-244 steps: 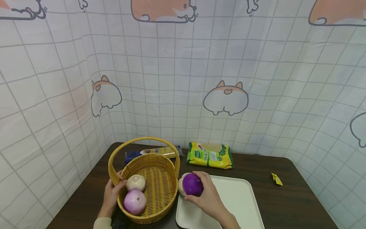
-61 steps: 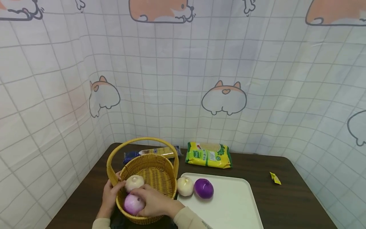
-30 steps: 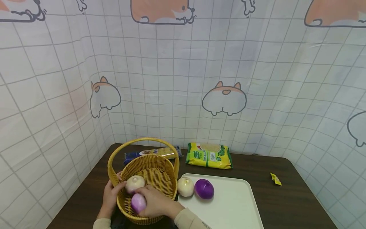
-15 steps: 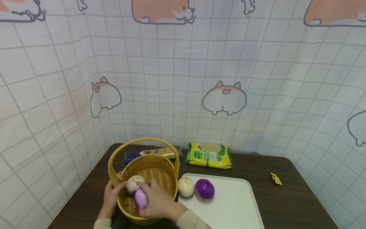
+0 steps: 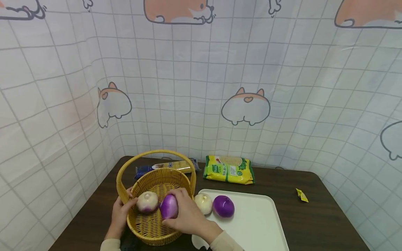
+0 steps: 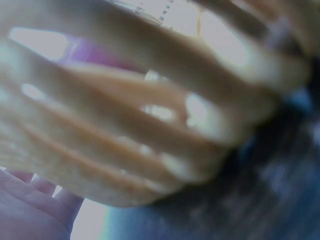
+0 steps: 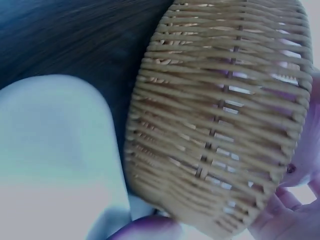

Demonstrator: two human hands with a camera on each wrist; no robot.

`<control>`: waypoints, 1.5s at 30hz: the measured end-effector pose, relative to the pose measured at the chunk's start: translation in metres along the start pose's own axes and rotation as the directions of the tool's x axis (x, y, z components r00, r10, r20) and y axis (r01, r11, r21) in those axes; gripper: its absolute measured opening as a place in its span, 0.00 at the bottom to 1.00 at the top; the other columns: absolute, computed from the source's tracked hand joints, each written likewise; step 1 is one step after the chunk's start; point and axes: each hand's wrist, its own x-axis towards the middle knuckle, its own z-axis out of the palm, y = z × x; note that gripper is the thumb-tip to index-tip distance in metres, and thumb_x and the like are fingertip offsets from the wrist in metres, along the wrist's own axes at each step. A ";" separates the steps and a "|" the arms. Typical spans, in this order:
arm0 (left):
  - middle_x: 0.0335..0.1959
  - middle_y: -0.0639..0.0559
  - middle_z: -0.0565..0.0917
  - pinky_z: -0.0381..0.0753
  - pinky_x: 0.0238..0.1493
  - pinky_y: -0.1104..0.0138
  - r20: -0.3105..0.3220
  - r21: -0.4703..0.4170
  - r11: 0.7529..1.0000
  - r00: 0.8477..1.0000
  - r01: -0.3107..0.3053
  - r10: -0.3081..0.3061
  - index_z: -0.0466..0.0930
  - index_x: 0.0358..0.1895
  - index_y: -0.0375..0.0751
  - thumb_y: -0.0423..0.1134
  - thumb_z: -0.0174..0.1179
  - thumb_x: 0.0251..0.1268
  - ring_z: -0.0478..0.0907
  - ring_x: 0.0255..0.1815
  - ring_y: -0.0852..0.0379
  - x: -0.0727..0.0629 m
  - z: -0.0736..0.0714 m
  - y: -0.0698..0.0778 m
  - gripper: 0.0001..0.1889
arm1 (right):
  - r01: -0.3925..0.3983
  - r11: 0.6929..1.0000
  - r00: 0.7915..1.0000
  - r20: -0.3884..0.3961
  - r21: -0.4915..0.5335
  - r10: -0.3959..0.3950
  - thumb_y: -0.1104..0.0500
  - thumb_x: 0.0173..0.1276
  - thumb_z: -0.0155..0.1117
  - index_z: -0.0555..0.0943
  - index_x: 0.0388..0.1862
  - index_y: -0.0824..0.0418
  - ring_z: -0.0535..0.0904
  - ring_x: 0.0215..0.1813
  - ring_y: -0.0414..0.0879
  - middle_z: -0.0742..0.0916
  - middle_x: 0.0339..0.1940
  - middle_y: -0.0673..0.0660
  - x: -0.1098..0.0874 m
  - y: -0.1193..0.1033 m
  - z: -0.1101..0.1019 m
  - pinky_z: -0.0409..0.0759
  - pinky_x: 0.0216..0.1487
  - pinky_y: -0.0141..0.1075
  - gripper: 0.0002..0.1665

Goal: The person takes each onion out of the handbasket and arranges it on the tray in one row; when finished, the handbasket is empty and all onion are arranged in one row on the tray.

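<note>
My right hand [image 5: 188, 217] grips a light purple onion [image 5: 169, 206] within the right side of the yellow wicker basket [image 5: 147, 228]. A white onion with a purple underside [image 5: 147, 201] sits at the basket's left. My left hand [image 5: 118, 213] holds the basket's left rim below the handle. In the left wrist view, blurred weave [image 6: 115, 110] covers most of the picture, with part of the left hand [image 6: 35, 212] below. The right wrist view has the outer basket wall [image 7: 220, 110], with the right hand [image 7: 295, 217] partly hidden behind its rim.
Right of the basket, a white tray [image 5: 254, 223] carries a white onion [image 5: 203, 204] and a dark purple onion [image 5: 223, 206]. Behind lie a blue-and-yellow packet [image 5: 169, 166] and a yellow-green bag [image 5: 229, 169]. A small yellow wrapper [image 5: 302, 195] is at the right.
The right hand set the dark purple onion down on the tray, then took the light purple onion from the basket's left and moved it rightward, apart from the white one. The left hand stays put.
</note>
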 end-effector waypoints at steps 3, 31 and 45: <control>0.69 0.39 0.65 0.69 0.51 0.83 -0.001 -0.012 1.000 1.000 -0.003 0.003 0.62 0.51 0.24 0.30 0.57 0.68 0.67 0.59 0.61 0.000 -0.001 0.000 0.17 | 0.013 0.998 0.999 -0.039 0.063 -0.011 0.46 0.50 0.79 0.63 0.66 0.46 0.75 0.56 0.43 0.71 0.60 0.50 -0.006 0.004 -0.004 0.78 0.52 0.37 0.48; 0.67 0.40 0.66 0.72 0.49 0.83 0.006 -0.015 1.000 1.000 0.013 -0.013 0.62 0.50 0.25 0.32 0.58 0.68 0.71 0.55 0.69 -0.001 -0.001 0.003 0.17 | -0.084 0.953 0.982 -0.138 0.292 0.130 0.43 0.51 0.79 0.63 0.67 0.51 0.72 0.63 0.46 0.71 0.64 0.48 -0.054 0.032 -0.040 0.77 0.58 0.44 0.49; 0.67 0.40 0.66 0.72 0.50 0.82 0.011 -0.032 0.999 1.000 -0.002 0.002 0.62 0.49 0.25 0.31 0.58 0.68 0.71 0.55 0.69 -0.001 0.000 0.002 0.16 | -0.120 0.948 0.926 -0.311 0.295 0.214 0.56 0.51 0.80 0.64 0.67 0.46 0.72 0.64 0.53 0.70 0.65 0.50 -0.077 0.052 -0.066 0.79 0.56 0.50 0.47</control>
